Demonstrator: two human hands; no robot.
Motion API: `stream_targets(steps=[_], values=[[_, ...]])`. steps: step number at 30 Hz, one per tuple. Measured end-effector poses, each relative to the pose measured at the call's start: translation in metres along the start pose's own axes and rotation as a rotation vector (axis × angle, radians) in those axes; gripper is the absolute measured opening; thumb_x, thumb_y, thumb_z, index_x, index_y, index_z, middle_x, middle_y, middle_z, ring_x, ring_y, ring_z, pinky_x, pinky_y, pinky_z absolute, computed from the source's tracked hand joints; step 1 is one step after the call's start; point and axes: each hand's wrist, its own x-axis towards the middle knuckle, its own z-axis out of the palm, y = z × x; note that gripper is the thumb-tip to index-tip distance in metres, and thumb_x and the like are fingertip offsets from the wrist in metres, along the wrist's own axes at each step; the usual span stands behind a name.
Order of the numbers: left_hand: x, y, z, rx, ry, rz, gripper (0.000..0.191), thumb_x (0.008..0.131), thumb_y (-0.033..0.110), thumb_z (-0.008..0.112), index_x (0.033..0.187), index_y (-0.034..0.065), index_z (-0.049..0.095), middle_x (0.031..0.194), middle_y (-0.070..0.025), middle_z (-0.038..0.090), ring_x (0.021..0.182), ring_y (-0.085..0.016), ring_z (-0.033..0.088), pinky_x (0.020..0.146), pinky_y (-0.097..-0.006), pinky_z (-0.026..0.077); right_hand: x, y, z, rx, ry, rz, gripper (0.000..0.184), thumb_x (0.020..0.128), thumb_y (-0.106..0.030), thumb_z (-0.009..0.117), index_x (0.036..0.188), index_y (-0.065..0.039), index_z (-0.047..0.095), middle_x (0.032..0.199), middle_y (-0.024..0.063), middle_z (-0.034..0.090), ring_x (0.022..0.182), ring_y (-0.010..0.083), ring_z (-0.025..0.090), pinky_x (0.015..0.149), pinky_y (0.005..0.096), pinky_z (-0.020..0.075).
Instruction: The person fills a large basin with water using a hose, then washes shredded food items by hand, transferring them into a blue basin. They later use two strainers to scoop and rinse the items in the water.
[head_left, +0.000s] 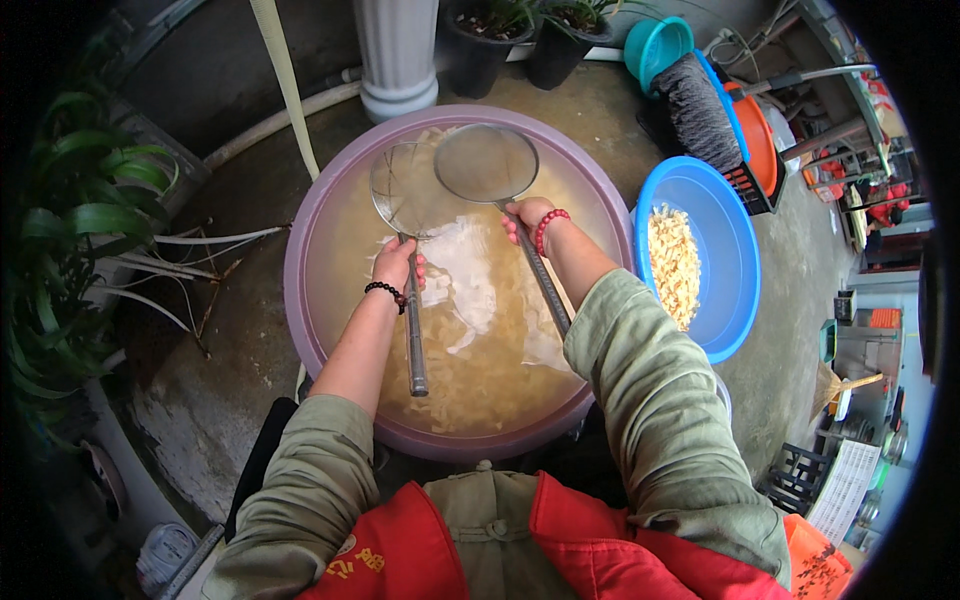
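A large round pink-purple plastic tub (300, 247) holds cloudy water with many pale cut pieces (457, 401) in it. My left hand (400, 264) grips the metal handle of a wire-basket strainer (397, 187), whose round head lies at the water on the tub's far left side. My right hand (529, 219) holds the handle of a fine-mesh skimmer (486, 163), its round mesh head over the far part of the tub, close beside the strainer. Right of the tub stands a blue plastic basin (726, 255) with a heap of pale yellowish cut pieces (673, 262) in it.
A white fluted column (397, 52) and potted plants (487, 45) stand behind the tub. Leafy plants (97, 202) line the left. At the back right are a teal basin (658, 52), a grey cloth (694, 109) and an orange basin (754, 135). A straw broom (829, 386) is farther right.
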Motion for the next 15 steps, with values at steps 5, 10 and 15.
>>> stream_targets(steps=[5, 10, 15], values=[[0.001, -0.009, 0.000, -0.019, 0.015, 0.005, 0.011, 0.090, 0.019, 0.047, 0.099, 0.0116, 0.045, 0.064, -0.0027, 0.051, 0.044, -0.011, 0.046, 0.036, -0.0276, 0.042, -0.007, 0.008, 0.001, 0.027, -0.032, -0.052, 0.015, 0.092, -0.015, 0.042, 0.092, -0.001, 0.049, 0.067, 0.0059, 0.054, 0.046, 0.0127, 0.049, 0.041, 0.0285, 0.0473], [-0.001, -0.038, 0.002, -0.130, -0.085, -0.006, 0.022, 0.089, 0.024, 0.050, 0.107, 0.0130, 0.044, 0.069, -0.0046, 0.052, 0.047, -0.015, 0.048, 0.040, -0.0309, 0.044, -0.034, 0.011, -0.008, 0.000, -0.082, -0.137, 0.011, 0.093, -0.016, 0.041, 0.095, -0.007, 0.046, 0.063, 0.0017, 0.051, 0.044, 0.0083, 0.043, 0.037, 0.0236, 0.0420], [-0.024, -0.071, 0.026, -0.265, -0.124, -0.036, 0.015, 0.091, 0.026, 0.046, 0.104, 0.0180, 0.043, 0.069, -0.0028, 0.052, 0.048, -0.013, 0.046, 0.041, -0.0312, 0.043, -0.063, 0.002, -0.021, -0.087, -0.065, -0.233, 0.010, 0.093, -0.016, 0.040, 0.099, -0.009, 0.043, 0.061, 0.0009, 0.049, 0.042, 0.0085, 0.041, 0.035, 0.0230, 0.0387]])
